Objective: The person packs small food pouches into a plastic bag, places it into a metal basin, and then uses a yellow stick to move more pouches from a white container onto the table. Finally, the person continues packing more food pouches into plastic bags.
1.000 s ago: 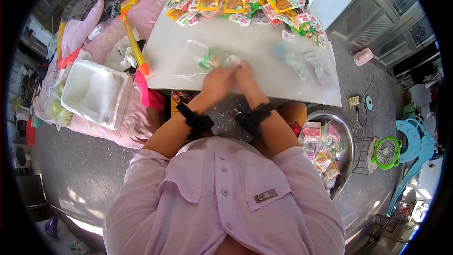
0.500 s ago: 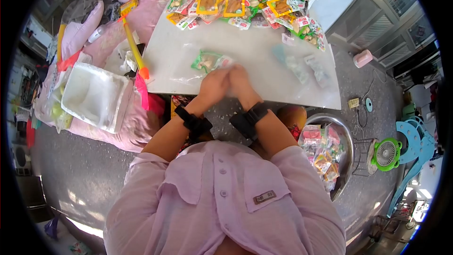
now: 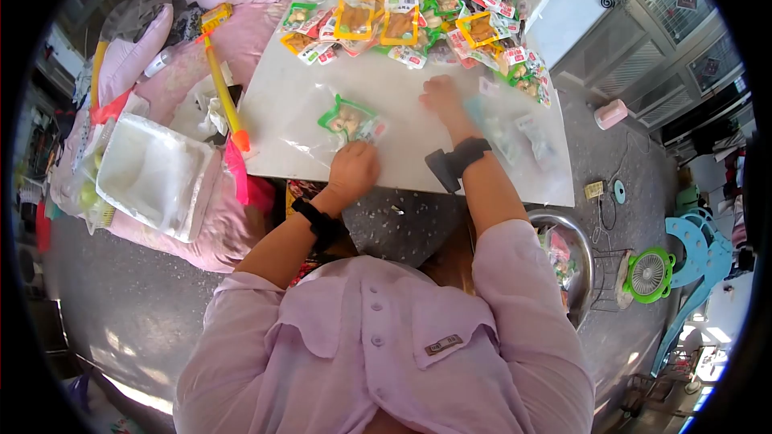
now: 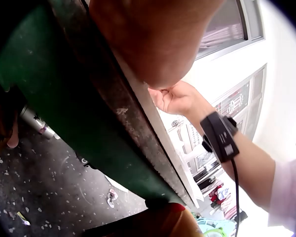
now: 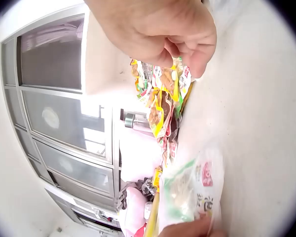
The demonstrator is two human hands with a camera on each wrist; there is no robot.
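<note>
A snack packet (image 3: 346,120) with a green border and pale pieces inside lies on the white table, within a clear plastic bag (image 5: 214,182). My left hand (image 3: 355,170) grips the near edge of this bag, close to the table's front edge; its fingertips show beside red print in the right wrist view. To the right, my right hand (image 3: 442,100) is over the table, fingers loosely bent and nothing visible between them. In the right wrist view that right hand (image 5: 167,34) overlaps the packet pile behind. The left wrist view hides the bag behind the left hand (image 4: 153,44).
A heap of packets (image 3: 434,12) with yellow, green and red borders spills from a white box at the back. More clear bags (image 3: 503,133) lie at the table's right. A foam box (image 3: 149,177) stands on the bed at left; a metal basin (image 3: 583,257) is below right.
The hands have parted: the right hand has moved forward and right, away from the packet. My left hand stays at the bag, slightly lower and further left in view.
</note>
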